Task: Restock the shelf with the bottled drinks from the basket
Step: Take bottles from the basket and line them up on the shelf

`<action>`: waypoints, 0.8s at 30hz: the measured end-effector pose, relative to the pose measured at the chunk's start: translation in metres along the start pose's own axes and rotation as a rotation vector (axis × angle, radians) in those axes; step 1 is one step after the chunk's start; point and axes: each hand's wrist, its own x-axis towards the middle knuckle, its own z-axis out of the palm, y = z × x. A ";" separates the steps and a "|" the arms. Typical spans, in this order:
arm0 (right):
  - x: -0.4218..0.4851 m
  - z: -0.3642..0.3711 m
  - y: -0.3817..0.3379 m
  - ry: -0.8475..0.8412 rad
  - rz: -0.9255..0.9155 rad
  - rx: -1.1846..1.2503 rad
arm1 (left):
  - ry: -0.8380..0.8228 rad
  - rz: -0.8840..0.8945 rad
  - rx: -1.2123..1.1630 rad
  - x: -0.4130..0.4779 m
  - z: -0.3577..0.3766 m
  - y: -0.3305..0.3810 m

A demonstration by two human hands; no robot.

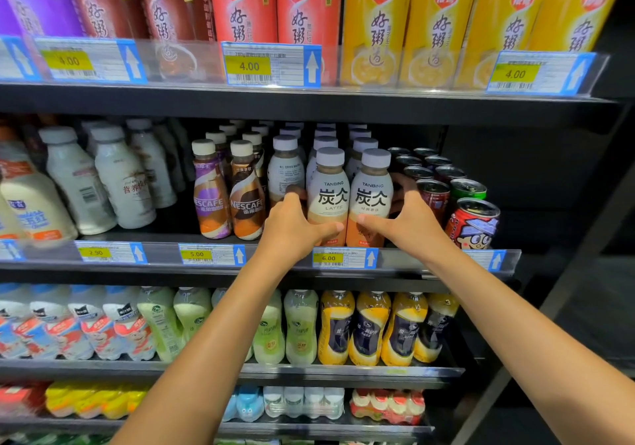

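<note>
Two Tanbing bottles with grey caps stand side by side at the front of the middle shelf [405,259]: a latte bottle [329,190] on the left and a milk-tea bottle [371,190] on the right. My left hand [292,228] wraps around the latte bottle from its left side, thumb across the lower front. My right hand [410,223] wraps around the milk-tea bottle from the right, thumb on its lower front. More Tanbing bottles [287,166] stand in rows behind them. No basket is in view.
Nescafe bottles [226,197] stand just left of my left hand, and red cans [472,224] just right of my right hand. Porridge cups [309,11] fill the shelf above; yellow and green bottles [371,328] fill the one below. The shelf's dark side panel is at the right.
</note>
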 end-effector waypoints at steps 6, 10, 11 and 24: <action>0.001 -0.002 0.002 -0.029 0.003 0.014 | -0.015 0.000 -0.035 0.003 0.000 -0.003; 0.001 -0.003 0.001 -0.046 -0.001 0.020 | -0.031 0.000 -0.061 0.005 0.000 -0.005; 0.001 -0.003 0.001 -0.047 -0.001 0.023 | -0.033 0.001 -0.066 0.005 0.000 -0.005; -0.001 -0.003 0.000 -0.046 -0.001 0.010 | -0.015 0.018 -0.064 0.005 0.001 -0.007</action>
